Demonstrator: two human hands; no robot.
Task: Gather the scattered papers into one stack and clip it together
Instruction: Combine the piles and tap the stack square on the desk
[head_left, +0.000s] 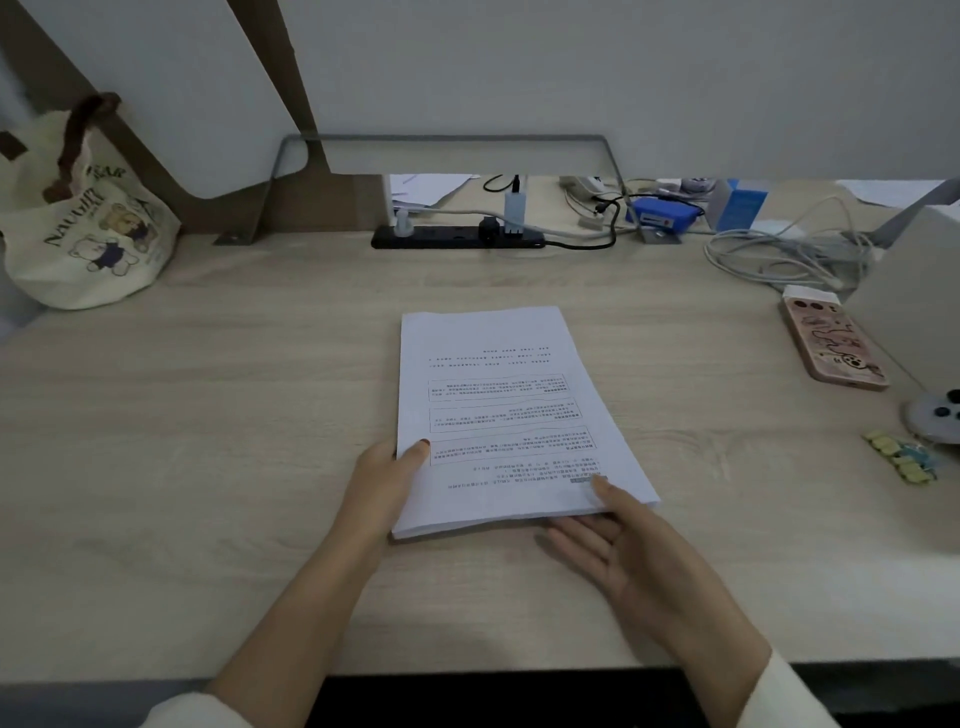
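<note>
A stack of white printed papers lies in the middle of the light wooden desk, its sheets lined up and the text upside down to me. My left hand holds the stack's near left edge, thumb on top and fingers under it. My right hand holds the near right corner, thumb on the top sheet, with the straight fingers beneath the raised near edge. Small yellow and blue binder clips lie in a row at the far right of the desk, away from both hands.
A cream tote bag stands at the back left. A black power strip with plugs and tangled cables line the back. A pink-cased phone and a grey device lie at the right.
</note>
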